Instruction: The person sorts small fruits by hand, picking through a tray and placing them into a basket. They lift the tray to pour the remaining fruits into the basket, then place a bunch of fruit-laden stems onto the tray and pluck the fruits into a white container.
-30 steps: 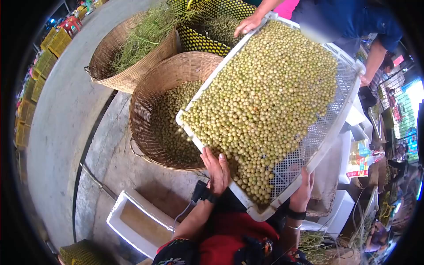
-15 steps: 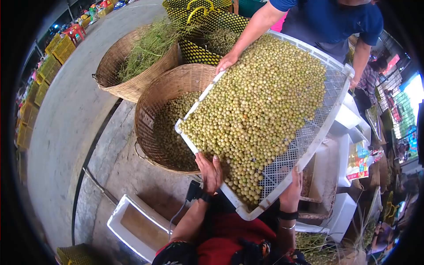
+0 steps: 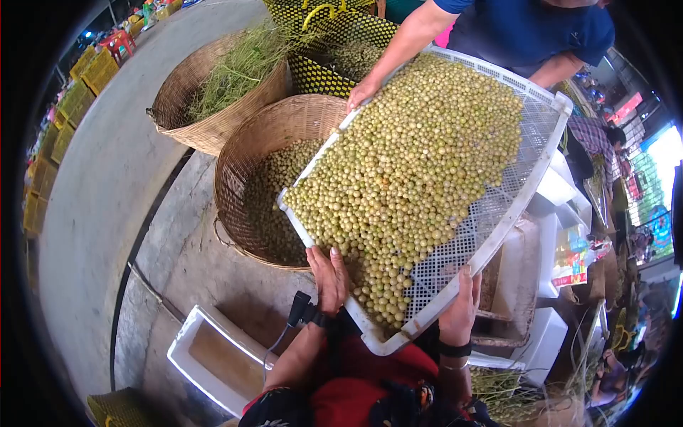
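A white perforated plastic tray (image 3: 466,245) spans the middle of the head view, heaped with small round yellow-green fruits (image 3: 416,164). Its left corner overhangs a round wicker basket (image 3: 235,160) that holds more of the same fruits. My left hand (image 3: 329,279) grips the tray's near-left edge, thumb at the rim. On the near-right edge, my right hand (image 3: 461,309) is closed around the rim, fingers partly hidden underneath. Across from me a co-worker in a blue shirt holds the far-left edge with one hand (image 3: 364,92); their other hand is hidden behind the tray's far corner.
Behind the round basket stand a wicker basket of green stems (image 3: 171,107) and a black-and-yellow woven basket (image 3: 306,75). A white foam box (image 3: 186,349) lies at lower left. More white boxes (image 3: 544,341) and a plastic bottle (image 3: 575,249) sit at right.
The tray has shifted slightly left in view, with both my hands still on it. The co-worker's hand at the far-right corner has slipped out of sight.
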Action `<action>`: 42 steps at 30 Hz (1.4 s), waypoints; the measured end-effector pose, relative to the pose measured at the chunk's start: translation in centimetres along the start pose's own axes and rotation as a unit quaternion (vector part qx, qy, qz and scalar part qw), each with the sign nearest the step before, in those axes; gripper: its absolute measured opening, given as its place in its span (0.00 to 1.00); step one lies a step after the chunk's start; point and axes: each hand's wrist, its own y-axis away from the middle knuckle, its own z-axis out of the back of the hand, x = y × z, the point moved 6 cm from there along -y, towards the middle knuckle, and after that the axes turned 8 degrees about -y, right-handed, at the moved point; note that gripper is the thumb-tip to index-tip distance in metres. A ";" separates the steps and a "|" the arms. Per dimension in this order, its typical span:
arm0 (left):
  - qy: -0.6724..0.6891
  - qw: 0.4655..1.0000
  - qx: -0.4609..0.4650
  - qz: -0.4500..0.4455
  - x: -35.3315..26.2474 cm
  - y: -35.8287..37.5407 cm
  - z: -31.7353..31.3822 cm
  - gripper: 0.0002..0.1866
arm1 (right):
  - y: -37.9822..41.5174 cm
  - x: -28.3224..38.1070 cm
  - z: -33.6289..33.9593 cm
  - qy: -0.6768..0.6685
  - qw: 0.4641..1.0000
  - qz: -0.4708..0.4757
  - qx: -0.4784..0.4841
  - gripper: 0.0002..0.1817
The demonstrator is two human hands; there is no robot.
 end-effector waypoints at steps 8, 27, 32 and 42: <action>0.053 0.999 -0.006 -0.010 0.0 -0.2 0.2 0.43 | 1.3 1.6 -0.7 0.287 0.935 0.168 0.120 0.25; -0.024 1.000 -0.009 0.011 -0.4 -0.2 0.1 0.43 | 0.7 3.5 0.3 0.524 0.769 0.291 0.219 0.30; -0.021 0.998 -0.019 -0.052 -0.5 -0.6 0.0 0.42 | 0.2 3.9 0.4 0.434 0.856 0.199 0.198 0.29; -0.008 0.998 -0.035 -0.045 -1.0 0.1 -0.2 0.41 | -0.1 4.7 0.3 0.452 0.824 0.241 0.240 0.27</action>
